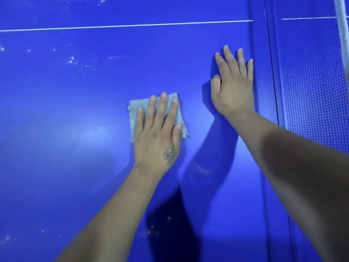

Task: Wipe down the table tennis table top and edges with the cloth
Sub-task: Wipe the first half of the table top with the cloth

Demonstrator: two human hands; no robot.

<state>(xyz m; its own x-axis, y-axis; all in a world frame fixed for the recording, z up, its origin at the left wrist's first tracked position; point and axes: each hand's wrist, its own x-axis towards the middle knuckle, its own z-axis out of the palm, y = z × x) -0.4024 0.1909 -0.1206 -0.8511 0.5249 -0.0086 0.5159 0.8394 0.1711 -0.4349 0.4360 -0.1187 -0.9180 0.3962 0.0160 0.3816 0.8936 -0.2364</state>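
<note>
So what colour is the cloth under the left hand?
Pale grey cloth, seen in the head view.

Dark mesh net [311, 87] at right, white top band, bluish glare

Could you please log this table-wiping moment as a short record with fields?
surface: glossy blue table tennis table top, white line across the far part
cloth: small grey cloth, flat on the table
left hand: straight fingers pressing the cloth
right hand: flat on the bare table, beside the net
net: dark mesh net, at right
residue: white specks, upper left
</note>
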